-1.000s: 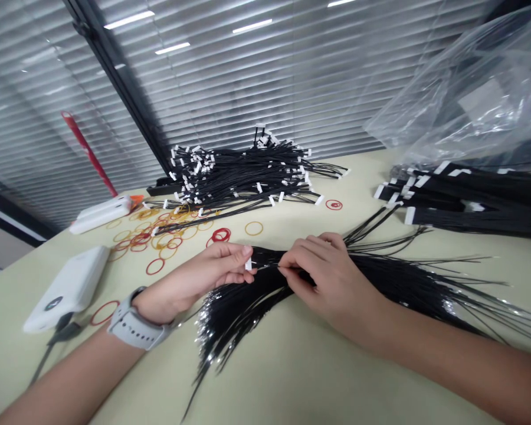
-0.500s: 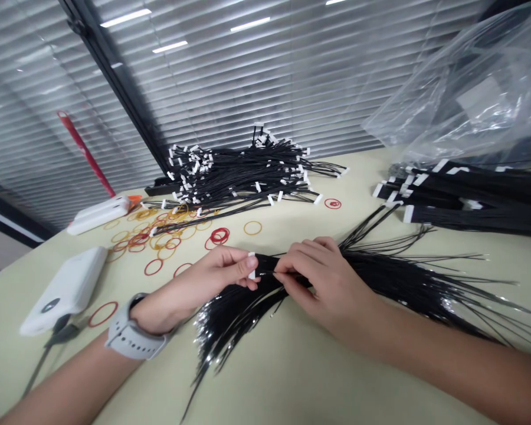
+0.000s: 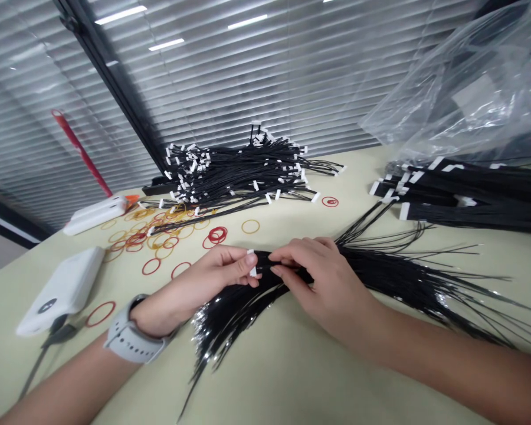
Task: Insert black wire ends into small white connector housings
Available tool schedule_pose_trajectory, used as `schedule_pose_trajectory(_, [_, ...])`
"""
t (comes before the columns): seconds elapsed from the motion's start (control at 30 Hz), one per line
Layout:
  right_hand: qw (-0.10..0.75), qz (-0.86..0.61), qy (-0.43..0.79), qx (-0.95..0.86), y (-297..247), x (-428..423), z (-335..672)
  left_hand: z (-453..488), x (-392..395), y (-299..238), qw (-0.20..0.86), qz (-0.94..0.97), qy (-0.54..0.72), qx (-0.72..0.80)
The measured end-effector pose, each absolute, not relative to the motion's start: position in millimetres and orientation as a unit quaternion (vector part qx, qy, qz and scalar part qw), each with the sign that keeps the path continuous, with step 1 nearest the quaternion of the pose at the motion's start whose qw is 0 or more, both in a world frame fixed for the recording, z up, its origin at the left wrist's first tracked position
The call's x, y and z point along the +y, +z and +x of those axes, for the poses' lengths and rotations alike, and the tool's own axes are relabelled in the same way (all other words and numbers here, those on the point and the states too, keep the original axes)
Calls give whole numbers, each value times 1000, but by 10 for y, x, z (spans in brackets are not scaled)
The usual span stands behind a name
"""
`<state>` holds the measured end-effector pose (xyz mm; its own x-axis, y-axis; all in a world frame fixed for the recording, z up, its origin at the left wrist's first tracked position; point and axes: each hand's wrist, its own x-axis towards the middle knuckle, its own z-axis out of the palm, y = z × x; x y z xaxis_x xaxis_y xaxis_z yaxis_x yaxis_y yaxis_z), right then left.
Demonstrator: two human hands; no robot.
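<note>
Left hand pinches a small white connector between thumb and forefinger, while the right hand has edged closer over the last second, its fingertips now pressed together on a thin black wire just beside it. Both sit mid-frame atop the loose black wire bundle fanned across the tabletop, so the wire looks about to meet the connector.

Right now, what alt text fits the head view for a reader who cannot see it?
Both hands meet over a loose bundle of black wires on a pale table: the left hand pinches a small white connector, and the right hand fingers a wire beside it. Rubber bands lie behind.
</note>
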<state>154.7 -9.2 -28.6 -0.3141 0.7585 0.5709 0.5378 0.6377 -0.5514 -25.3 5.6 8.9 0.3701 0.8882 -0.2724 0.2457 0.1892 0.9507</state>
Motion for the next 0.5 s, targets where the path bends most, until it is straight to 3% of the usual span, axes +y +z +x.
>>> schedule_pose_trajectory(0.33, [427,-417,286,-749,-226,-82,1569,-270,70,79,590,588,258,490])
schedule_pose_trajectory(0.5, [419,-422,308,-742,-207,-92,1585,-268,61,82,575,602,246,496])
